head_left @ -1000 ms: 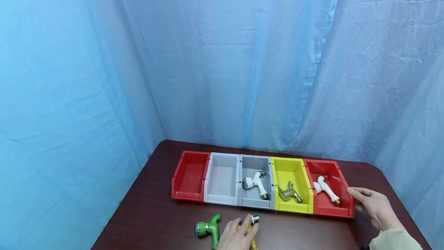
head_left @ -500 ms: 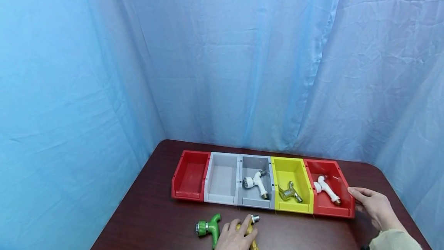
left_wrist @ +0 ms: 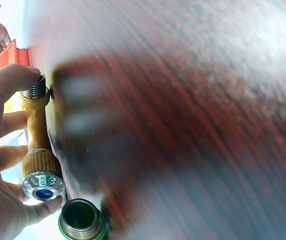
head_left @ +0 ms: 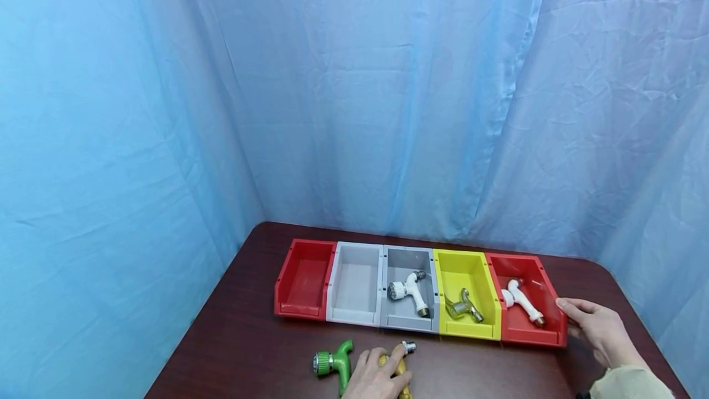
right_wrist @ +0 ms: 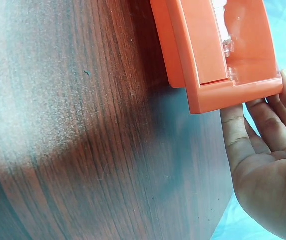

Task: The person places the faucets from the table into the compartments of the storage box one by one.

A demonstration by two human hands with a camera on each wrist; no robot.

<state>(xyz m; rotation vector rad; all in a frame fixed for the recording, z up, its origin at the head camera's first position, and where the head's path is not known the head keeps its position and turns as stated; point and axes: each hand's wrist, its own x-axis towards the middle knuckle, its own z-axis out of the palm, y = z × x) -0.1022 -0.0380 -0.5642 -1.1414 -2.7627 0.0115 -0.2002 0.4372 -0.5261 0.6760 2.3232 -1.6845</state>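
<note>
On the tabletop a yellow tap [left_wrist: 38,130] with a threaded metal end lies under my left hand [head_left: 374,379]. In the left wrist view, the fingers are spread along the tap and curl around it, one fingertip at the threaded end. Just left of it is a green tap [head_left: 341,365], its open threaded end close by the hand. My right hand [head_left: 600,331] holds the outer wall of the right red bin [head_left: 533,337], thumb at the rim and fingers against its side. Inside that bin lies a white tap [head_left: 522,302].
Joined in a row with it are a yellow bin [head_left: 456,261] holding a bronze-coloured tap [head_left: 464,306], a grey bin [head_left: 407,257] with a white tap [head_left: 411,293], a light grey bin [head_left: 356,285] and another red bin [head_left: 304,279]. Blue curtains [head_left: 354,91] enclose the dark wooden table [head_left: 238,325].
On the left hand, one digit has drawn back along the yellow tap, and the tap has shifted very slightly. The right hand stays on the red bin's wall.
</note>
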